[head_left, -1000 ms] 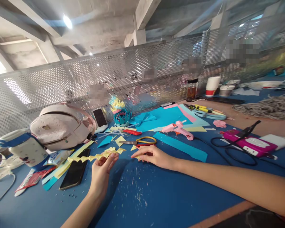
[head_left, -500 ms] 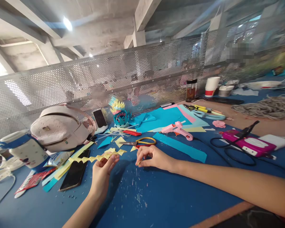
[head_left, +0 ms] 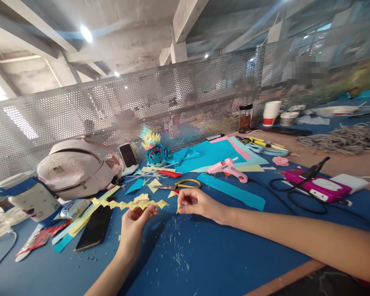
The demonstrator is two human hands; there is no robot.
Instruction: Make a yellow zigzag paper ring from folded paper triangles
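Observation:
My left hand is closed around a yellow folded paper strip with zigzag points, pinched between thumb and fingers near its right end. The strip stretches out to the left above a dark phone. Across a small gap, my right hand pinches a small yellow paper piece, mostly hidden by the fingertips. Scissors with yellow-and-red handles lie just behind the right hand. Yellow paper scraps are beside them. A layered paper flower in teal, yellow and pink stands farther back.
A pink glue gun lies near a blue paper strip. Blue sheets and a red cutter are at the back. On the left sit a backpack and a bottle; on the right, a magenta power strip with cables.
The yellow strip has turned slightly and now lies more level, its right end a little lower. The small piece in my right hand shows more. The whole view has shifted slightly.

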